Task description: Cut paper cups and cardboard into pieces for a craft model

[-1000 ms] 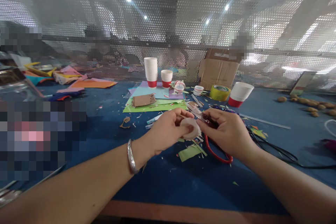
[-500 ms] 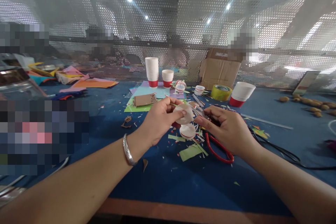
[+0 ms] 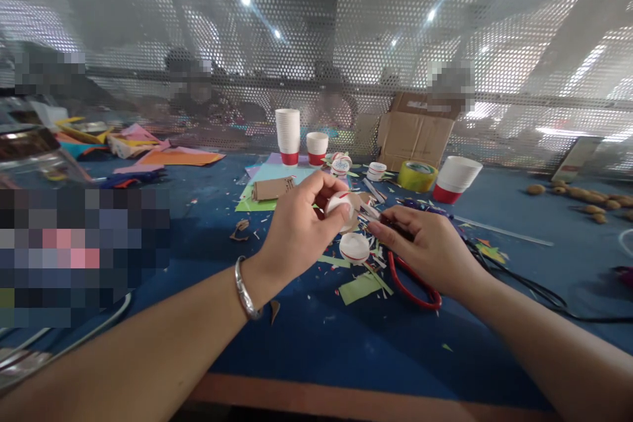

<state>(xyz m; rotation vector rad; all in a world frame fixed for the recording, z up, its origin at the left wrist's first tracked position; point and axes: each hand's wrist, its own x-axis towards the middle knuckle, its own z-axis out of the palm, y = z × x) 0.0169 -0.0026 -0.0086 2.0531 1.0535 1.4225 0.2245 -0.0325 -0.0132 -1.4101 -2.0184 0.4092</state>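
At frame centre your left hand (image 3: 297,231) pinches the cut cup base (image 3: 341,208) clear of the blue table (image 3: 316,336), seemingly so the red-handled scissors (image 3: 413,291) gripped in your right hand (image 3: 428,247) can reach its rim.

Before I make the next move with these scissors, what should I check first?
1. Left hand pinches the small white round paper piece with a red edge: ok.
2. Right hand holds the red-handled scissors: ok.
3. Scissor blades open or shut: cannot tell, fingers hide them.
4. Left fingertips away from the blades: cannot tell.
5. Second white red-rimmed disc lies flat on the blue table, apart from both hands: ok.
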